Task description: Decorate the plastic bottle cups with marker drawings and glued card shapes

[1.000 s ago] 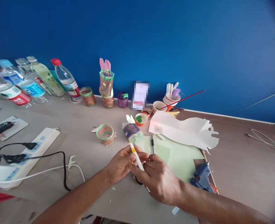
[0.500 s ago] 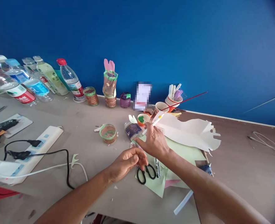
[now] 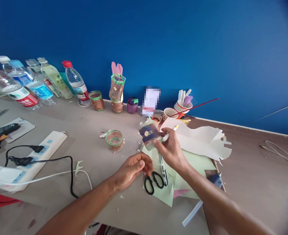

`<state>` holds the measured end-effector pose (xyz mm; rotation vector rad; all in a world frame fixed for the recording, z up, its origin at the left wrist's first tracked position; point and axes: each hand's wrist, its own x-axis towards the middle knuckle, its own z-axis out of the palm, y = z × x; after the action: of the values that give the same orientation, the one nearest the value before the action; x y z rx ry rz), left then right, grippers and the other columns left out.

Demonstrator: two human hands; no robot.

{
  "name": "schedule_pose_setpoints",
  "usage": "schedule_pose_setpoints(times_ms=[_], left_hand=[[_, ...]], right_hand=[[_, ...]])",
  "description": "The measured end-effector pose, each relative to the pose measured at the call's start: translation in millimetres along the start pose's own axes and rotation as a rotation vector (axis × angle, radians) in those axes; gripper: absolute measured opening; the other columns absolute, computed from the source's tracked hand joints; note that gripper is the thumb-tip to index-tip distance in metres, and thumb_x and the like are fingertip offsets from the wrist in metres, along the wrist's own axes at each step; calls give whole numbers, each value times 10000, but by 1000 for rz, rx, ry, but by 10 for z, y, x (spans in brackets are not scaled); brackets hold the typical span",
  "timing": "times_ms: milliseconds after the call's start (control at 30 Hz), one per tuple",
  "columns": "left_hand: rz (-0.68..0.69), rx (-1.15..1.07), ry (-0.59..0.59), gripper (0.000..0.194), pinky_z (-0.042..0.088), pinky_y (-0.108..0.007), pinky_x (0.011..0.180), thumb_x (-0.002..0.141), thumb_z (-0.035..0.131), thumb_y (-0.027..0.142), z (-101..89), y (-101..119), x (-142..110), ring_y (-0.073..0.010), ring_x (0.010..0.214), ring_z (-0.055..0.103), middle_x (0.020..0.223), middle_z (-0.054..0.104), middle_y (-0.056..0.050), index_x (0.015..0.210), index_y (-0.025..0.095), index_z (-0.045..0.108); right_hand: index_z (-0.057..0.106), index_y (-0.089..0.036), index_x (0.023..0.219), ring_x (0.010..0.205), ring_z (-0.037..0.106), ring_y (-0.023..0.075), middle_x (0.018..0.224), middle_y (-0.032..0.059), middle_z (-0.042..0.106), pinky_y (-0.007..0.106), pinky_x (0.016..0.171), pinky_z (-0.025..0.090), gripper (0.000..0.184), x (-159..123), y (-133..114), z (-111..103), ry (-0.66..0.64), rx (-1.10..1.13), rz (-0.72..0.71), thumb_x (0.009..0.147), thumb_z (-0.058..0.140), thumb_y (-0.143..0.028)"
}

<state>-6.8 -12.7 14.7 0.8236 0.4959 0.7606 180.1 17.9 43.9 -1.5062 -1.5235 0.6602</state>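
My right hand [image 3: 169, 147] grips a small cut plastic bottle [image 3: 150, 133] with a dark blue painted band, its clear end tilted towards me. A white marker [image 3: 169, 133] with a yellow tip is tucked in the same hand, pointing away to the upper right. My left hand [image 3: 136, 169] hovers just below the bottle, fingers loosely curled and holding nothing. Black-handled scissors [image 3: 154, 182] lie under its fingertips, their blades hidden. A pen [image 3: 163, 169] rests beside them on light green paper [image 3: 167, 192].
A brown-and-green cut bottle ring [image 3: 114, 140] stands left of the hands. Behind are a painted bottle vase [image 3: 117, 91], a purple cup [image 3: 132, 105] and paper cups [image 3: 170, 113]. A torn white sheet [image 3: 200, 133], glue gun [image 3: 216, 179] and power strip [image 3: 39, 156] lie around.
My right hand left my left hand with the marker, reached forward and lifted the cut bottle off the table. My left hand let go of the marker and stays low.
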Motion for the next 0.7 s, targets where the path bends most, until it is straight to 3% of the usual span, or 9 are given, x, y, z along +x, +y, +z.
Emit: schedule_pose_setpoints(times_ms=[133, 233, 333, 467, 633, 700], left_hand=[[93, -26, 58, 587, 422, -348, 920, 743, 755, 551, -22, -22, 44, -237, 1041, 604, 1161, 651, -113, 1198, 201, 635], [153, -22, 18, 700, 358, -413, 1038, 728, 764, 560, 12, 9, 74, -314, 1266, 499, 1339, 588, -136, 1310, 223, 568], [162, -5, -8, 718, 348, -427, 1054, 719, 788, 525, 62, 59, 79, -336, 1322, 460, 1345, 598, -132, 1326, 224, 553], [152, -2, 56, 656, 407, -383, 980, 706, 823, 450, 74, 76, 69, -306, 1233, 546, 1253, 658, -98, 1277, 238, 582], [167, -22, 163, 493, 435, -367, 912, 744, 805, 373, 36, 38, 77, -266, 1068, 626, 1125, 705, -73, 1181, 223, 632], [177, -15, 218, 519, 419, -386, 955, 736, 813, 333, 36, 38, 84, -276, 1115, 602, 1171, 691, -78, 1205, 222, 621]], right_hand=[[427, -239, 1168, 815, 620, 180, 1007, 63, 632, 336, 713, 541, 417, -221, -47, -123, -105, 500, 115, 902, 536, -540], [408, -252, 1167, 852, 635, 194, 1047, 71, 640, 343, 733, 543, 432, -368, -34, -25, -146, 639, 133, 882, 590, -521], [416, -250, 1145, 886, 636, 209, 1032, 68, 640, 348, 737, 545, 399, -440, -12, 111, -135, 604, 67, 883, 600, -488], [429, -240, 1168, 1003, 623, 229, 1060, 74, 620, 372, 824, 542, 405, -447, 17, 203, -124, 444, -31, 888, 586, -486], [402, -231, 1261, 1178, 594, 279, 1224, 141, 634, 443, 960, 490, 599, -397, 74, 120, -182, 385, -156, 853, 601, -623], [404, -250, 1255, 1194, 598, 284, 1227, 141, 659, 474, 977, 468, 547, -383, 68, 12, -135, 403, -161, 878, 592, -601]])
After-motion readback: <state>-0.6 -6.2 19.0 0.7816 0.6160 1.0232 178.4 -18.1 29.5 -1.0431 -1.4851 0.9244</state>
